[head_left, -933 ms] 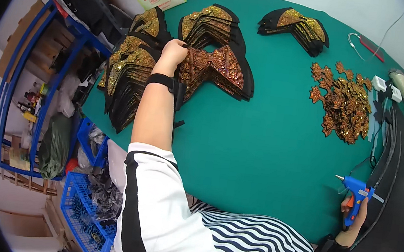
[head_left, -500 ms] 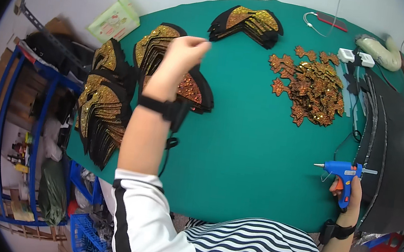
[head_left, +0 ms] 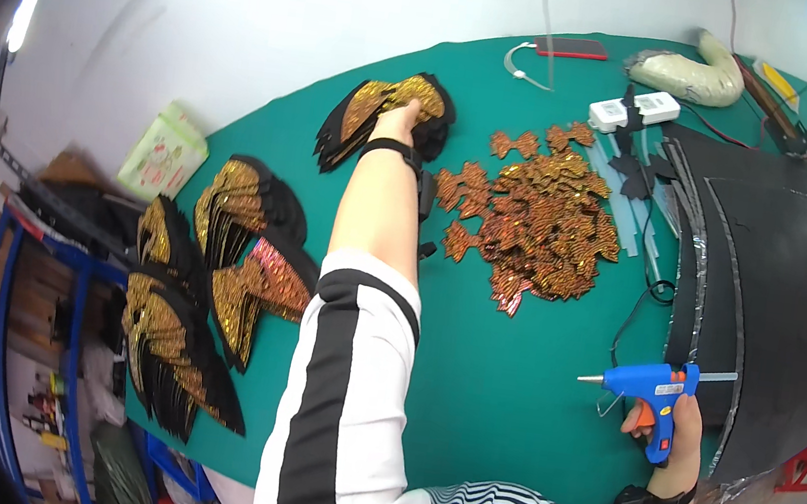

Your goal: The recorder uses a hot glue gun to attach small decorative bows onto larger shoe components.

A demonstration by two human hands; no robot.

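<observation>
My left hand [head_left: 399,123] reaches to the far stack of black and gold sequined bow shapes [head_left: 366,106] and touches its middle. Most of its fingers are hidden behind the hand, so I cannot tell whether they grip a piece. Low on the right, my right hand [head_left: 684,428] is closed round the handle of a blue glue gun [head_left: 651,383]. Its metal nozzle points left, and a clear glue stick [head_left: 717,376] sticks out of its back. Between the hands lies a heap of small orange-gold sequined bows [head_left: 548,219].
More sequined stacks [head_left: 175,345] stand at the left of the green table [head_left: 487,393]. Black sheets [head_left: 781,298] cover the right side, beside glue sticks [head_left: 625,214] and a white power strip [head_left: 634,111]. A red phone [head_left: 572,48] lies at the back, a tissue pack [head_left: 164,152] at far left.
My left hand has gone away from the left stacks, forward and right, onto the far stack. The whole view has shifted. My right hand still holds the glue gun much as before.
</observation>
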